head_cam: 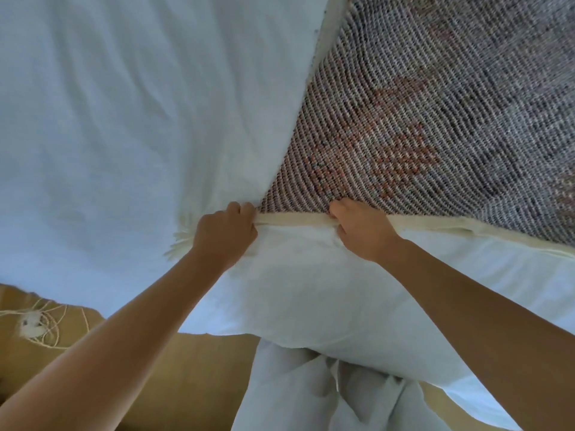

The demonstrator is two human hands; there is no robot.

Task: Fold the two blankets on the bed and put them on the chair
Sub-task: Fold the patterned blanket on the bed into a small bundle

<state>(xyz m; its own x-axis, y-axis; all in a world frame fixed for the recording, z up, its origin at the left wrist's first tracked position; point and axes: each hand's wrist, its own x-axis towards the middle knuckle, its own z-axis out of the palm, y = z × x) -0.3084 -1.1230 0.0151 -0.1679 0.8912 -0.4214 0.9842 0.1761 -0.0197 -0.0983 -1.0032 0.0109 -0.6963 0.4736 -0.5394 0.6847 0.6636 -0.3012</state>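
Observation:
A woven grey blanket with an orange-red pattern and a cream border lies spread over the right half of the white-sheeted bed. Its near corner points toward me. My left hand grips that corner of the cream border, with cream tassels sticking out to its left. My right hand pinches the same border a short way to the right. Only this one blanket is visible, and no chair is in view.
The bed's near edge runs across the lower frame, with white sheet hanging down at the bottom centre. A tan floor lies below. A small white object with loose cream strings sits on the floor at the left.

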